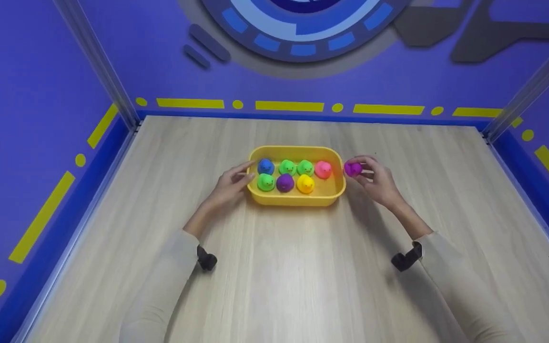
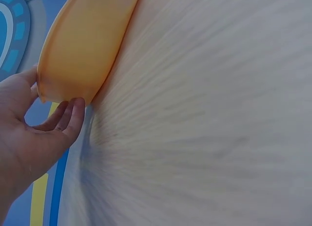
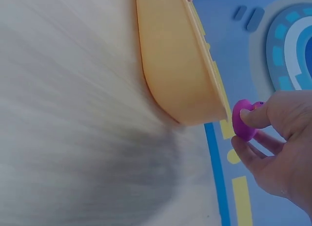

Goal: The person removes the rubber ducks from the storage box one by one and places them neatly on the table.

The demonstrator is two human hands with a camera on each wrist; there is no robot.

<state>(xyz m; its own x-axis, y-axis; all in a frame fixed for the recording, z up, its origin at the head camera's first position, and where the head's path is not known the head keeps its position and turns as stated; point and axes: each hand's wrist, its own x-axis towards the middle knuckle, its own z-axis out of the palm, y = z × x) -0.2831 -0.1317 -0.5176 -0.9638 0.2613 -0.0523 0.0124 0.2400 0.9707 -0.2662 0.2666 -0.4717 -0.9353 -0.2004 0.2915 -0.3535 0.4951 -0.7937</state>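
A yellow plastic tub [image 1: 296, 201] stands on the table with several small rubber ducks in it. Inside are a blue duck [image 1: 266, 166], three green ducks [image 1: 287, 167], a purple duck [image 1: 285, 183], a yellow duck [image 1: 305, 184] and a pink duck [image 1: 323, 169]. My left hand [image 1: 230, 186] grips the tub's left end, its fingers [image 2: 75, 116] against the outer wall and part of it hidden behind the rim. Just outside the tub's right end, my right hand [image 1: 377, 182] pinches a magenta duck [image 3: 243, 120] between thumb and fingers, clear of the rim.
The light wooden table [image 1: 284, 271] is bounded by a blue back wall [image 1: 293, 85] and side panels, with metal posts [image 1: 98, 57] at the corners. A small black wrist camera [image 1: 206, 259] sits on the left sleeve and another black camera [image 1: 405, 259] on the right.
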